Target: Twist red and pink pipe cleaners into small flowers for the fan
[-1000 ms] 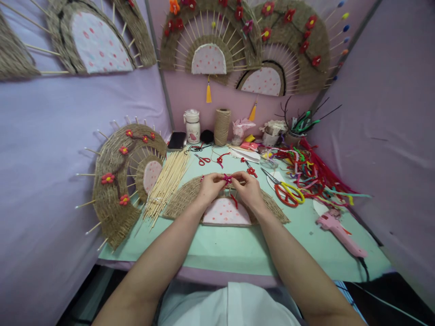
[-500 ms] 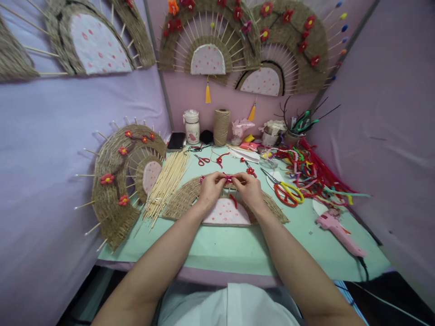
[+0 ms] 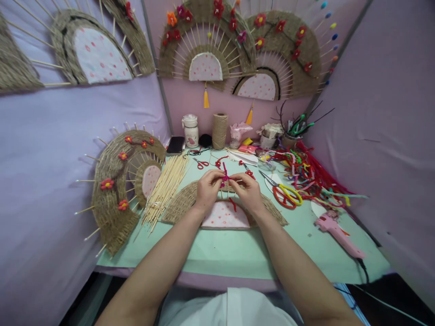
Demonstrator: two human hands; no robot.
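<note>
Both hands meet above a woven twine fan (image 3: 180, 203) that lies flat on the table. My left hand (image 3: 208, 188) pinches one side of a magenta pipe-cleaner flower (image 3: 225, 178), and my right hand (image 3: 247, 188) pinches the other side. One magenta end of it sticks up between the fingertips. Below the hands, the fan's white half-round centre (image 3: 226, 215) with red dots faces me. A short red pipe-cleaner piece (image 3: 233, 203) rests across its upper edge. Fingers hide part of the flower and of the fan's top band.
Thin sticks (image 3: 166, 190) and a finished fan (image 3: 115, 190) are at left. Large scissors (image 3: 285, 192), a pink glue gun (image 3: 340, 233) and tangled pipe cleaners (image 3: 302, 167) lie at right. Behind stand a twine spool (image 3: 220, 131), a white bottle (image 3: 190, 131) and small red scissors (image 3: 201, 164).
The magenta piece has turned, so one end now points upward between my fingers. Both hands stay nearly in place, still pinching it. The view has tilted slightly.
</note>
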